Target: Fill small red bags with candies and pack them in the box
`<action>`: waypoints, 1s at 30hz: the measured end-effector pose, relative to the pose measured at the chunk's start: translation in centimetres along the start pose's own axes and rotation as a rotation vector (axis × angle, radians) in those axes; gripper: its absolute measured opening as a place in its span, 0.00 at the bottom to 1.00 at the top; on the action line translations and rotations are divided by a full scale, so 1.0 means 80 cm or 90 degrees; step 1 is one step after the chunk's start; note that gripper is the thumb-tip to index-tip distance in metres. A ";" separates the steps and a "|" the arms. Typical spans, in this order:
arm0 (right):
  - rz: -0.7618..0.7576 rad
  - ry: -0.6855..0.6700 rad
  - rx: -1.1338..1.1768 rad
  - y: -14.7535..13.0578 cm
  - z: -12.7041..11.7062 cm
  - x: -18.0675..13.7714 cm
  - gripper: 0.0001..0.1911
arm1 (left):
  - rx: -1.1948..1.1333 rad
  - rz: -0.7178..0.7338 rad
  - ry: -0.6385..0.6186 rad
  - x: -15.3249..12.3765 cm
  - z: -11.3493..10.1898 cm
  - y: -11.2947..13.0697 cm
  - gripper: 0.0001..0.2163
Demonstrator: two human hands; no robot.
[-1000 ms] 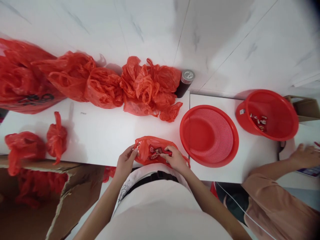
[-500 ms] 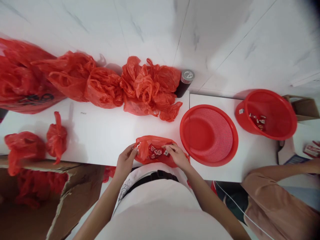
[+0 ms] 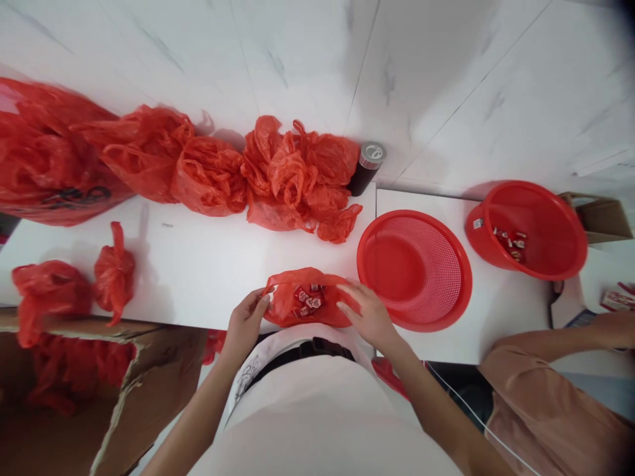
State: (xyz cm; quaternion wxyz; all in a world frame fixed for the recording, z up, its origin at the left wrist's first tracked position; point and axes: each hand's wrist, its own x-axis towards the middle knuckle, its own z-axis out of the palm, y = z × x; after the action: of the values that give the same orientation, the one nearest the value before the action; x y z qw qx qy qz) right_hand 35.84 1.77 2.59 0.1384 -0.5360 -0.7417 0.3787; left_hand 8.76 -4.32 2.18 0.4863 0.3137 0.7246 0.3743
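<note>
A red plastic bag [image 3: 284, 303] lies with its mouth spread at the table's front edge, against my body. Several small red-and-white wrapped packets [image 3: 308, 299] show inside it. The thumb and fingers of my left hand [image 3: 247, 322] pinch the bag's left rim. My right hand [image 3: 373, 318] is at the bag's right rim, thumb and fingers apart, with nothing visible between them; its fingertips overlap the rim, and whether they press on it I cannot tell. Just right of that hand stands a red mesh basket [image 3: 397, 270].
Red bags [image 3: 211, 178] line the wall beside a dark cup [image 3: 364, 173]. Two tied bags [image 3: 113, 272] sit at left, above a cardboard box [image 3: 159, 377]. A red bucket [image 3: 550, 228] with small packets stands right, near another person's arm [image 3: 550, 344].
My right hand has left the packet inside the bag and moved right to the rim, its fingers spreading. My left hand keeps its pinch on the bag.
</note>
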 end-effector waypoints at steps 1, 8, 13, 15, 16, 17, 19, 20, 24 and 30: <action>-0.013 -0.001 -0.080 0.002 -0.006 -0.007 0.19 | 0.012 -0.003 0.000 -0.001 -0.004 0.000 0.22; 0.069 -0.263 -0.331 0.020 -0.025 -0.046 0.10 | 0.077 -0.028 0.027 -0.005 -0.044 -0.023 0.18; 0.076 -0.066 -0.163 -0.008 -0.067 -0.037 0.09 | 0.087 -0.001 0.092 -0.029 -0.067 0.022 0.16; 0.034 0.047 -0.042 -0.027 -0.087 -0.031 0.08 | 0.057 0.031 0.152 -0.042 -0.070 0.053 0.15; 0.010 0.071 0.006 -0.035 -0.095 -0.028 0.07 | 0.051 0.047 0.163 -0.047 -0.070 0.067 0.15; -0.014 0.079 0.037 -0.041 -0.102 -0.025 0.07 | 0.055 0.061 0.159 -0.051 -0.070 0.077 0.15; -0.055 0.080 0.052 -0.046 -0.110 -0.020 0.07 | 0.093 0.084 0.121 -0.056 -0.070 0.088 0.15; -0.073 0.079 0.052 -0.047 -0.113 -0.018 0.07 | 0.110 0.102 0.107 -0.058 -0.071 0.090 0.14; -0.134 0.089 0.111 -0.051 -0.123 -0.018 0.07 | 0.018 0.250 0.101 -0.066 -0.075 0.091 0.09; -0.238 0.095 0.189 -0.081 -0.115 -0.010 0.10 | -0.140 0.343 -0.163 -0.066 -0.061 0.098 0.08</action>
State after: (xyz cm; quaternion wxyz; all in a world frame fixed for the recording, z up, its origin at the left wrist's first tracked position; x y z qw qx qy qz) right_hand 37.29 3.97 13.59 0.3374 -0.3896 -0.7523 0.4105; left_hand 6.62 -5.67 12.50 0.4880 0.4842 0.5034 0.5235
